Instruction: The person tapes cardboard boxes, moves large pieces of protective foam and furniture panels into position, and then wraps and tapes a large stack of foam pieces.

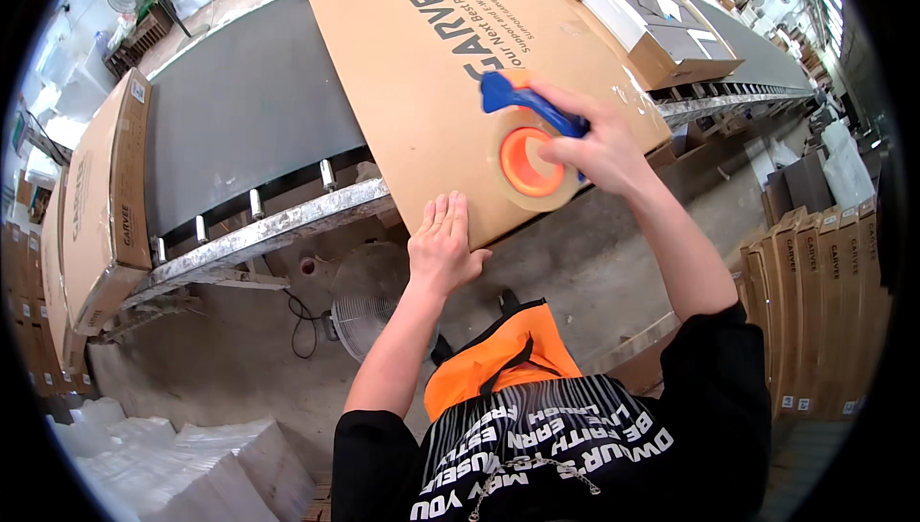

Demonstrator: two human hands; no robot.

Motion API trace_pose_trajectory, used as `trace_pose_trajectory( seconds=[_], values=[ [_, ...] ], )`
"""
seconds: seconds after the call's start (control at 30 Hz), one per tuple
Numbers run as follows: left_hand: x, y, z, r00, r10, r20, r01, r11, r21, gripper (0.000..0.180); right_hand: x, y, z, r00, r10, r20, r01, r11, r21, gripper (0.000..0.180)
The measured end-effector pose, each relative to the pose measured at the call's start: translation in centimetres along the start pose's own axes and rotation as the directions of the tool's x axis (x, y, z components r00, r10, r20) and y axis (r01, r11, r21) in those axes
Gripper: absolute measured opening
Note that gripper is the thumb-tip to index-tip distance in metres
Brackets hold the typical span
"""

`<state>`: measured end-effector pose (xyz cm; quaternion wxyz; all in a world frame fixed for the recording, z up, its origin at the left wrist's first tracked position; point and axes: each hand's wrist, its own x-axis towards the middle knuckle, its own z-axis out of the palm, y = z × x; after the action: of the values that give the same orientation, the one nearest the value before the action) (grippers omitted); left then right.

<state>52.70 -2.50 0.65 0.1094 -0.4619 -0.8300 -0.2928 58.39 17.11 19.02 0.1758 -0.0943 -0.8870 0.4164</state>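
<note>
A large flat cardboard box (383,71) lies across the conveyor in front of me, dark print on its top. My right hand (599,139) grips the handle of a blue tape dispenser (537,105), held over the box's near right part. An orange-cored roll of clear tape (530,163) sits in the dispenser; whether tape touches the box cannot be seen. My left hand (443,239) rests flat on the box's near edge, fingers stretched out and thumb apart.
The dark conveyor belt (240,100) runs left to right, with metal rollers along its near rail (268,225). Cartons (110,206) stand at its left; an open box with panels (652,19) lies right. A floor fan (369,301) stands below, stacked cartons (815,301) at right.
</note>
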Motion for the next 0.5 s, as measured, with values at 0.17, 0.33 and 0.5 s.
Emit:
trace_pose_trajectory(
  seconds=[0.17,0.33,0.5],
  values=[
    [-0.7,0.2,0.7,1.000,-0.026,-0.002,0.025,0.996,-0.088,0.096,3.9,-1.1,6.4,0.671,0.631,0.389,-0.084,0.586,-0.806,0.044],
    [-1.6,-0.9,0.0,0.999,-0.038,-0.026,0.038,0.999,-0.029,0.093,-9.6,3.9,5.4,0.318,0.848,0.425,-0.069,0.467,-0.881,0.041],
    [-1.4,-0.1,-1.8,0.996,0.072,0.049,-0.078,0.987,0.139,0.086,-21.3,9.4,2.7,0.720,0.557,0.413,-0.664,0.727,0.177,0.070]
  ],
)
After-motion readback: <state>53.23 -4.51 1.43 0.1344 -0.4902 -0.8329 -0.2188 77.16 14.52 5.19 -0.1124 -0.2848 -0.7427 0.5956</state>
